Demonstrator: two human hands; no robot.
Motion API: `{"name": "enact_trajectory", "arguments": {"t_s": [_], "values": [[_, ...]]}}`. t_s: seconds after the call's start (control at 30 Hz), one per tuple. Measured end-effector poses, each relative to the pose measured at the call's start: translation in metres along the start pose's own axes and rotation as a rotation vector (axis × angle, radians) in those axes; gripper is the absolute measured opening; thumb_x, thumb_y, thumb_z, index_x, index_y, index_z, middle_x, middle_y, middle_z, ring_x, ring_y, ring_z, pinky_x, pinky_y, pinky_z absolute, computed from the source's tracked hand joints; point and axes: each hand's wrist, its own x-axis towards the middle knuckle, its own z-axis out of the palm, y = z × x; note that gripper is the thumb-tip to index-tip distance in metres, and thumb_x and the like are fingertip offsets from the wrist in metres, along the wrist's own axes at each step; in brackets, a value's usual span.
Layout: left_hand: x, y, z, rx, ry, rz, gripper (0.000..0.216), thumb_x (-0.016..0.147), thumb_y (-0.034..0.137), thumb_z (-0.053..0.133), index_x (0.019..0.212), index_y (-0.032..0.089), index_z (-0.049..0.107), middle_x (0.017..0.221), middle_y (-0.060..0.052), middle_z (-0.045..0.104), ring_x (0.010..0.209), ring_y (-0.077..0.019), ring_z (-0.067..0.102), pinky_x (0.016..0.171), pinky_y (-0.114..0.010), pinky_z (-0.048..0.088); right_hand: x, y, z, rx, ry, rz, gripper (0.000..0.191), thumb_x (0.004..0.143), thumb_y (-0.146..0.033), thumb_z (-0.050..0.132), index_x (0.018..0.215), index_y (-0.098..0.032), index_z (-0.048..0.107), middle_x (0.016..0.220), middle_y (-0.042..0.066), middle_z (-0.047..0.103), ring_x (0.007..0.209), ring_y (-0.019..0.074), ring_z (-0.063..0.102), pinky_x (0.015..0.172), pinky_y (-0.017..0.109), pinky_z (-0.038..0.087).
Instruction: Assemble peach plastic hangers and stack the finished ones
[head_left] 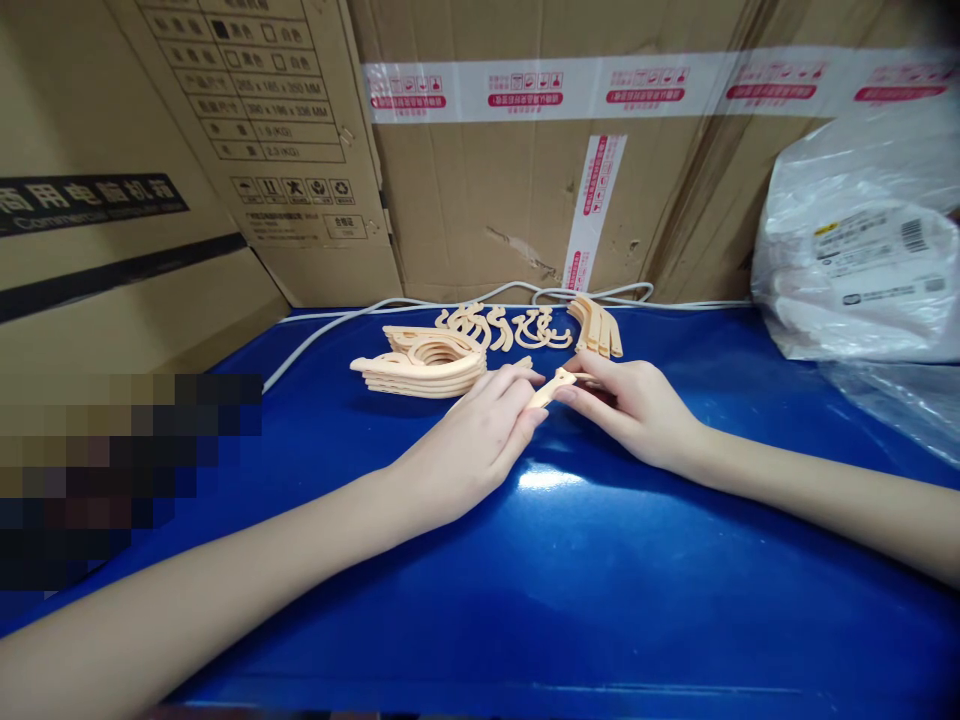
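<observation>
My left hand (491,425) pinches a cream plastic hanger arm (551,390) above the middle of the table. My right hand (637,405) is closed at the arm's other end, and its fingers hold a thin cream piece (583,377) against it. Most of that thin piece is hidden behind the fingers, so I cannot tell its kind. Left of my left hand lies a stack of cream folding hangers (424,365). Behind the hands are several loose cream hooks (499,328) and a pile of curved hanger arms (596,328).
A glossy blue tabletop (562,600) lies under everything. Cardboard boxes (480,200) wall off the back and left. A white cable (390,303) runs along the back edge. At the right sits a clear plastic bag (817,270) with a label. A pixelated patch covers the left edge.
</observation>
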Motion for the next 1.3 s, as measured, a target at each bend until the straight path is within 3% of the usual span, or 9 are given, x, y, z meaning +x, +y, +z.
{"name": "enact_trajectory", "arguments": {"t_s": [0.4,0.63,0.93,1.13,1.3], "values": [[-0.003,0.000,-0.002,0.010,-0.031,0.020,0.029,0.104,0.027,0.028,0.115,0.015,0.052,0.130,-0.011,0.052,0.130,-0.0202,0.042,0.112,-0.040,0.034,-0.001,0.004,-0.001,-0.081,0.032,-0.143,0.041,0.098,-0.050,0.039,0.078,-0.018,0.053,0.059,-0.002,0.057,0.051,0.0105,0.052,0.051,0.022,0.033],[-0.003,-0.001,-0.004,0.022,-0.061,0.028,0.032,0.104,0.027,0.027,0.113,0.013,0.054,0.131,-0.012,0.051,0.129,-0.0190,0.042,0.112,-0.038,0.033,-0.004,0.002,-0.003,-0.232,0.060,-0.223,0.042,0.100,-0.049,0.035,0.087,-0.018,0.060,0.072,0.002,0.069,0.059,0.0121,0.062,0.054,0.022,0.039],[-0.001,-0.001,-0.006,0.039,-0.128,0.017,0.034,0.105,0.029,0.026,0.112,0.014,0.056,0.133,-0.011,0.050,0.131,-0.0195,0.041,0.113,-0.039,0.032,-0.004,0.006,-0.006,-0.284,0.053,-0.287,0.048,0.100,-0.052,0.032,0.089,-0.019,0.066,0.079,0.002,0.073,0.067,0.0128,0.068,0.055,0.023,0.040],[-0.001,0.000,-0.007,0.002,-0.121,0.027,0.035,0.105,0.028,0.025,0.107,0.013,0.057,0.132,-0.011,0.053,0.137,-0.0163,0.036,0.115,-0.031,0.028,-0.004,0.008,-0.011,-0.382,0.028,-0.337,0.055,0.101,-0.052,0.027,0.089,-0.019,0.068,0.077,0.003,0.073,0.066,0.0130,0.068,0.053,0.023,0.039],[0.000,0.002,-0.009,-0.024,-0.129,0.028,0.035,0.105,0.027,0.025,0.122,0.015,0.053,0.127,-0.009,0.056,0.136,-0.0183,0.038,0.115,-0.034,0.030,-0.003,0.008,-0.011,-0.376,0.039,-0.345,0.053,0.101,-0.051,0.029,0.090,-0.019,0.069,0.078,0.003,0.073,0.066,0.0124,0.067,0.053,0.023,0.038]]}}
